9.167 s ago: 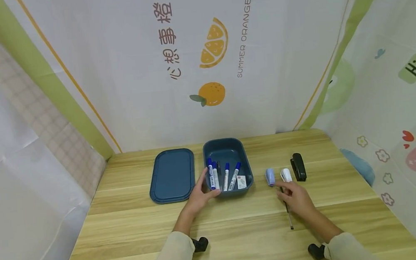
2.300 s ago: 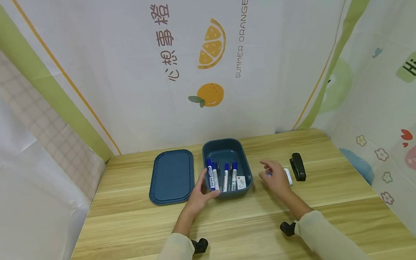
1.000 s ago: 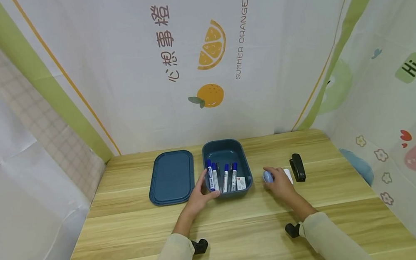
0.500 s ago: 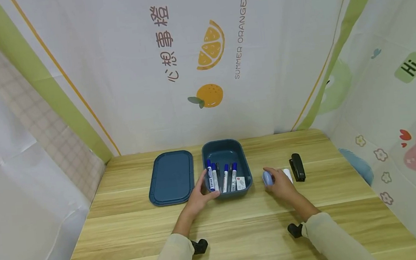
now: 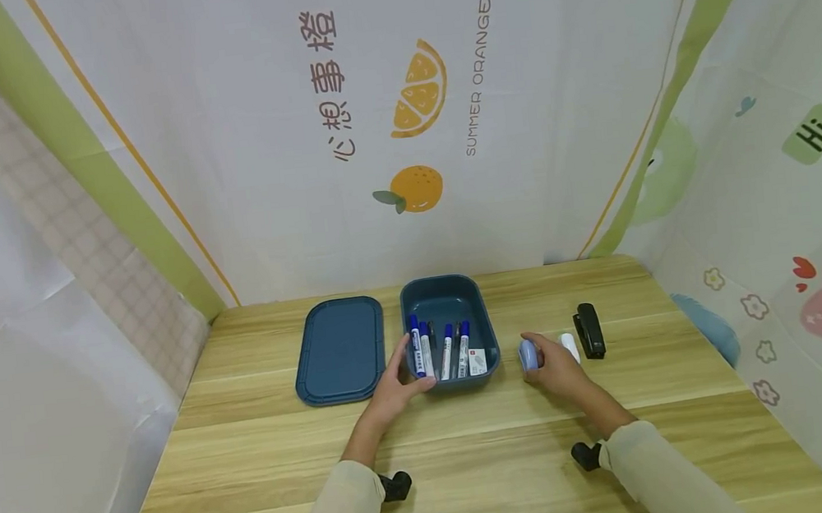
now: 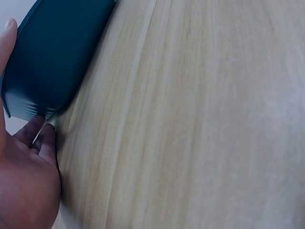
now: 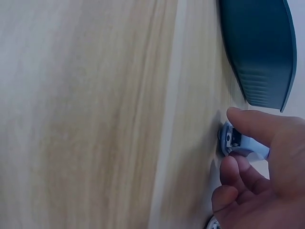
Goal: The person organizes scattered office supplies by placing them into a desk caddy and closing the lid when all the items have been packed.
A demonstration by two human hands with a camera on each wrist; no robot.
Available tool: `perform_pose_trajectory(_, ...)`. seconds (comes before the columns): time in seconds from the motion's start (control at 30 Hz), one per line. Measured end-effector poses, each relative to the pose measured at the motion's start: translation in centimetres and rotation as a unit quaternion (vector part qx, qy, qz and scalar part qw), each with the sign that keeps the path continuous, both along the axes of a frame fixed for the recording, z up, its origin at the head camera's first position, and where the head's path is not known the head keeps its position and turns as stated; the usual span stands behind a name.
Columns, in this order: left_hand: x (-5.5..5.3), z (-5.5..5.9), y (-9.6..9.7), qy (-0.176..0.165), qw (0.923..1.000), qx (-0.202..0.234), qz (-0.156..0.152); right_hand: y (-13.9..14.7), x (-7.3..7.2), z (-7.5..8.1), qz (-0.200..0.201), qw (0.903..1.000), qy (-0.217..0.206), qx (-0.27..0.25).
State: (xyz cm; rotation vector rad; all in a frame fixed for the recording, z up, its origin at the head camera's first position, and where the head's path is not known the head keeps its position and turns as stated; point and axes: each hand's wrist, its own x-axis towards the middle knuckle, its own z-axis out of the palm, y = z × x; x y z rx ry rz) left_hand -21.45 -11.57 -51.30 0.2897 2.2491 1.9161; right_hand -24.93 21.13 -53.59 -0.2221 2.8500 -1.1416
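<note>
My right hand pinches a small light-blue stapler between thumb and fingers, just right of the dark blue box. In the right wrist view, the stapler's metal front shows between thumb and fingertips, close to the table. My left hand rests against the box's near left corner, thumb and fingers spread along its outside. Inside the box lie several blue-capped white markers, dark slim pens and a small white packet. A small white stapler lies beside my right hand, partly covered by it.
A black stapler lies to the right of the white one. The flat dark blue lid is on the table left of the box. A printed cloth hangs behind the wooden table.
A slim dark pen by my right hand has left the table, and another now shows in the box. My right hand has moved left and taken hold of the light-blue stapler. My left hand stays put.
</note>
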Motion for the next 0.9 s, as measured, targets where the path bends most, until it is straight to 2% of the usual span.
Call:
perform_pose_trajectory(0.3, 0.2, 0.5, 0.0, -0.001, 1.0000, 0.003, -0.002, -0.3, -0.3, -0.2, -0.005, 0.9999, 0.016, -0.001)
perform_pose_trajectory(0.7, 0.2, 0.4, 0.0, 0.002, 0.9999, 0.012, -0.003, -0.9, -1.2, 1.4, 0.000, 0.9982, 0.059, -0.002)
perform_pose_trajectory(0.9, 0.2, 0.4, 0.0, 0.003, 1.0000, 0.008, -0.001, -1.5, -1.6, 2.3, -0.001, 0.9973, 0.069, -0.024)
